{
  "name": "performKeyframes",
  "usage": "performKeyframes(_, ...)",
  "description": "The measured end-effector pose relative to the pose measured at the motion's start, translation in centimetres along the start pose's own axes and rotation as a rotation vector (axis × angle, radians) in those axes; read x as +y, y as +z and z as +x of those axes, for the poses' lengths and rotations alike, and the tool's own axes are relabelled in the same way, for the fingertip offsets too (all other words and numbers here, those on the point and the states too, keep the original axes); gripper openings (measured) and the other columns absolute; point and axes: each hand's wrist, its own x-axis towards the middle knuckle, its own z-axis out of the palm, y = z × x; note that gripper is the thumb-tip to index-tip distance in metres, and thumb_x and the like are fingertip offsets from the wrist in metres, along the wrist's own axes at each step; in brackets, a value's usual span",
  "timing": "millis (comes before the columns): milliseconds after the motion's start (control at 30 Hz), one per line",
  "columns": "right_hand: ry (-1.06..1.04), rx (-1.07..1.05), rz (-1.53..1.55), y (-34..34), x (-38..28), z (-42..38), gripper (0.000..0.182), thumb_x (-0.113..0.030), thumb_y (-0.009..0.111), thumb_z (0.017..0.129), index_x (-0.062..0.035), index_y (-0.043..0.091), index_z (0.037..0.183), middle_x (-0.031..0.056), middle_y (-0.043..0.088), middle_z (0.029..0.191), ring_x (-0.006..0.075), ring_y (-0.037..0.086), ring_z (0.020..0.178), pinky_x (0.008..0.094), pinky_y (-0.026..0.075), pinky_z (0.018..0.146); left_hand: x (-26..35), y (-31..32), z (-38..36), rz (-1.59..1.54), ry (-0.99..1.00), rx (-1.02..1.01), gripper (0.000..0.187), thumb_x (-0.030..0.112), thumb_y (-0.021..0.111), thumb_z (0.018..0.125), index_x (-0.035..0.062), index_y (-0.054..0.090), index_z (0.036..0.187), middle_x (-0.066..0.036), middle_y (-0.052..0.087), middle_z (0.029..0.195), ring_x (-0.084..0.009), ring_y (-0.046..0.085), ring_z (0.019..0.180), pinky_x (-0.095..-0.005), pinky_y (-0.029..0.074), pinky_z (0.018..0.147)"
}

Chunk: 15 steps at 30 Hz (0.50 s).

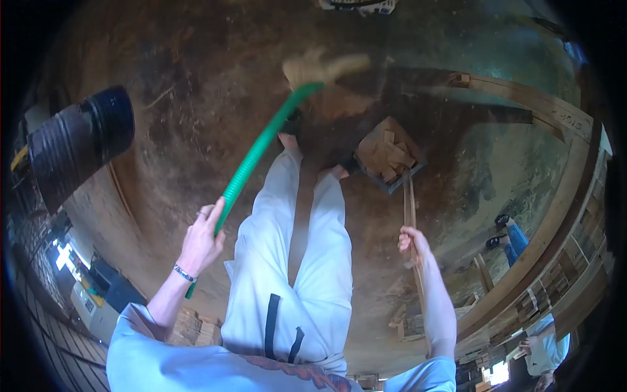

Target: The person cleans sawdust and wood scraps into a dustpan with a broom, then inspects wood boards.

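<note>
My left hand (202, 240) is wrapped round the green handle (255, 153) of a broom. The broom's pale bristle head (324, 67) is blurred and lies over the floor ahead of my feet. My right hand (414, 243) grips a long wooden handle (409, 202), which runs down to a square dustpan (422, 159) on the floor. Several flat wood scraps (386, 151) lie in the dustpan, beside my foot on the right.
A dark barrel (81, 144) stands at the left. Wooden beams (522, 98) curve along the right, by stacked wood pieces (548, 287). Another person's legs (516, 243) show at the right, and a person in a light shirt (545, 349) at the lower right.
</note>
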Motion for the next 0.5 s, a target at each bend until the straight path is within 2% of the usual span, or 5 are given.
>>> performKeyframes(133,0.024,-0.002,-0.017,3.1,-4.6,2.0,0.021,-0.021,0.058,0.092,-0.0072,0.050,0.077,-0.0015,0.049,0.058,0.0070,0.045,0.046,0.0215,0.039,0.040,-2.3,2.2,1.4,0.115,-0.168,0.079,0.076,0.001,0.056,0.078,0.0086,0.026,0.147,-0.021,0.051,0.119,-0.0429,0.061,0.094,-0.0497,0.053,0.078)
performKeyframes(200,0.134,0.004,-0.030,5.9,-7.6,2.1,0.027,-0.021,0.055,0.093,-0.0088,0.045,0.072,0.0008,0.047,0.054,0.0114,0.045,0.041,0.0262,0.040,0.040,-3.7,4.6,5.4,0.110,-0.168,0.070,0.075,0.000,0.056,0.077,0.0036,0.024,0.145,-0.025,0.053,0.114,-0.0434,0.061,0.093,-0.0491,0.054,0.078)
performKeyframes(300,0.199,-0.054,-0.070,10.4,-10.0,1.1,0.033,-0.023,0.053,0.095,-0.0086,0.043,0.066,0.0037,0.044,0.048,0.0180,0.046,0.039,0.0318,0.044,0.041,-2.5,9.7,9.6,0.147,-0.224,-0.109,0.068,0.001,0.057,0.075,-0.0054,0.027,0.136,-0.029,0.056,0.107,-0.0446,0.063,0.091,-0.0491,0.055,0.078)
performKeyframes(400,0.066,0.004,-0.199,14.7,-11.3,0.7,0.035,-0.022,0.052,0.095,-0.0092,0.043,0.064,0.0045,0.044,0.047,0.0193,0.049,0.040,0.0334,0.045,0.041,1.3,13.0,8.5,0.020,-0.153,-0.144,0.065,0.000,0.059,0.072,-0.0099,0.031,0.130,-0.031,0.059,0.099,-0.0451,0.064,0.090,-0.0491,0.055,0.079)
performKeyframes(500,-0.056,0.045,-0.373,17.6,-10.8,2.0,0.026,-0.020,0.052,0.095,-0.0027,0.050,0.077,0.0070,0.048,0.049,0.0217,0.054,0.043,0.0366,0.049,0.044,5.6,13.6,6.4,-0.203,-0.133,-0.353,0.073,0.003,0.059,0.070,-0.0060,0.032,0.137,-0.034,0.058,0.104,-0.0436,0.062,0.096,-0.0468,0.053,0.083)
